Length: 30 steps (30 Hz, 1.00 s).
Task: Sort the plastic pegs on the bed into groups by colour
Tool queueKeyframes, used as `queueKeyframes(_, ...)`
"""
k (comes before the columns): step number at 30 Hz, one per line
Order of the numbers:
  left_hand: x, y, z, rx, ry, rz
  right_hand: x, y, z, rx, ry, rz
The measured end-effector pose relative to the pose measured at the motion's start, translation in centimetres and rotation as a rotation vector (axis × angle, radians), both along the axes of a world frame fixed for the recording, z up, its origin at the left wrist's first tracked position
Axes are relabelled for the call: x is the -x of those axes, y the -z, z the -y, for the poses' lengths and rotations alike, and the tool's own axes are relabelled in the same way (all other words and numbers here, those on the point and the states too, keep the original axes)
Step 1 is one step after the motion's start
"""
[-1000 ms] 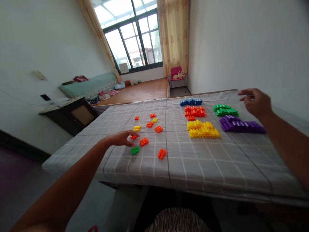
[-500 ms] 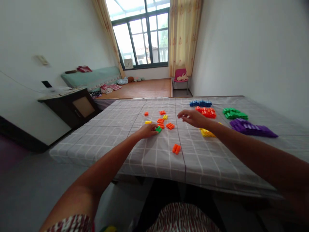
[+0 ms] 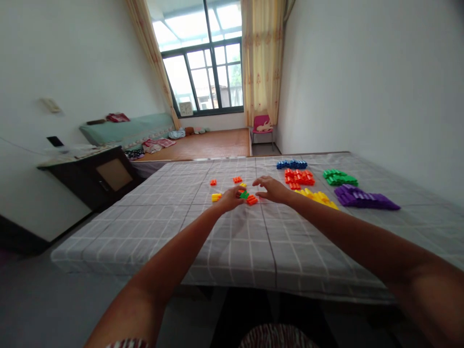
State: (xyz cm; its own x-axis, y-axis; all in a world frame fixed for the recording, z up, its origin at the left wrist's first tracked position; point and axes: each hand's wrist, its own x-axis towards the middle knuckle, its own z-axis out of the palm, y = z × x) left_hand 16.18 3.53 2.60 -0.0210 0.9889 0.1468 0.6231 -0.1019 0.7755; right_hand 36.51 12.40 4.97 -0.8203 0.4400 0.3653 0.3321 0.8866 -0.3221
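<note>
Between the fingertips of my left hand (image 3: 230,200) is a small green plastic piece (image 3: 244,195) made of joined tubes, held over the cloth. An orange piece (image 3: 251,200) lies just right of it. My right hand (image 3: 273,190) hovers close by, thumb and fingers apart, with nothing visible in it. Left of my left hand is a yellow piece (image 3: 216,197), and another yellow piece (image 3: 243,185) shows partly behind its fingers. Farther back lie two orange pieces, a single one (image 3: 213,182) and a wider one (image 3: 237,180).
On the right of the grey checked tablecloth (image 3: 232,246) are sorted piles: blue (image 3: 291,164), orange-red (image 3: 299,177), green (image 3: 340,177), yellow (image 3: 317,198) and purple (image 3: 366,197). My right forearm passes in front of the yellow pile. A dark cabinet (image 3: 87,179) stands at left.
My left hand has moved right and lifted the green piece. My right hand has come closer to it. The orange piece near the front no longer shows there. The view has tilted upward.
</note>
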Motion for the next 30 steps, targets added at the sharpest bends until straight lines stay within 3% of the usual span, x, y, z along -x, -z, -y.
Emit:
queueKeyframes(3, -1.7, -0.5, -1.0, 0.033, 0.03, 0.306, -0.1, -0.2, -0.5, 0.1, -0.083, -0.092)
queueKeyframes(7, -4.4, -1.0, -2.2, 0.06, 0.064, 0.516, -1.8, -0.3, -0.6, 0.16, -0.06, -0.143)
queueKeyframes(12, -7.8, -1.1, -4.0, 0.124, 0.131, 0.642, -5.5, -0.3, -2.2, 0.232, -0.005, -0.148)
queueKeyframes(16, -9.6, -1.7, -4.5, 0.183, 0.164, 0.583, -10.8, -1.2, -6.5, 0.124, 0.035, -0.142)
queueKeyframes(19, -8.6, -2.2, -4.1, 0.162, 0.148, 0.438, -17.8, -2.2, -12.1, 0.109, 0.244, -0.176)
queueKeyframes(24, -4.4, -2.3, -2.8, 0.177, 0.067, 0.248, -29.9, -1.4, -20.0, 0.354, 0.639, -0.241)
queueKeyframes(27, -2.2, -2.3, -2.2, 0.186, -0.03, 0.256, -32.7, 0.3, -22.4, 0.413, 0.675, -0.195)
queueKeyframes(30, -0.7, -2.5, -1.8, 0.171, -0.099, 0.281, -32.2, 1.7, -23.7, 0.453, 0.597, -0.181)
